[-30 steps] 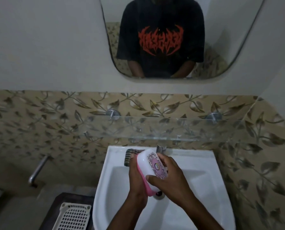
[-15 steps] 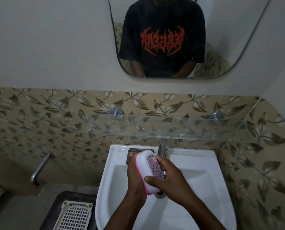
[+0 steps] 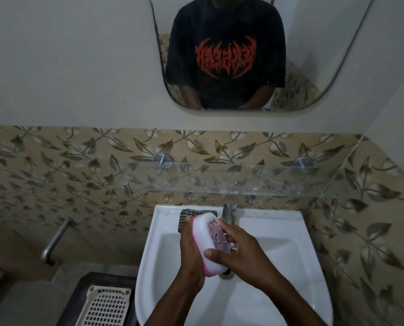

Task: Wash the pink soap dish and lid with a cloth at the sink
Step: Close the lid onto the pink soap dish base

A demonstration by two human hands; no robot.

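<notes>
The soap dish (image 3: 206, 236) is closed, with a white patterned lid over a pink base, and it is tilted on its side above the white sink (image 3: 278, 231). My left hand (image 3: 190, 250) grips its pink underside from the left. My right hand (image 3: 239, 251) wraps the lid from the right, thumb pressed on the lid's near end. A striped dark cloth (image 3: 186, 214) lies on the sink's back rim, partly hidden behind the dish.
A chrome tap (image 3: 229, 211) stands behind the dish at the sink's back. A glass shelf (image 3: 219, 182) juts out above it. A cream perforated basket (image 3: 107, 307) sits at lower left, and a metal pipe (image 3: 55, 238) sticks out of the left wall.
The dish has turned more onto its edge in my hands, its lid now facing right. Both hands have kept their hold above the drain.
</notes>
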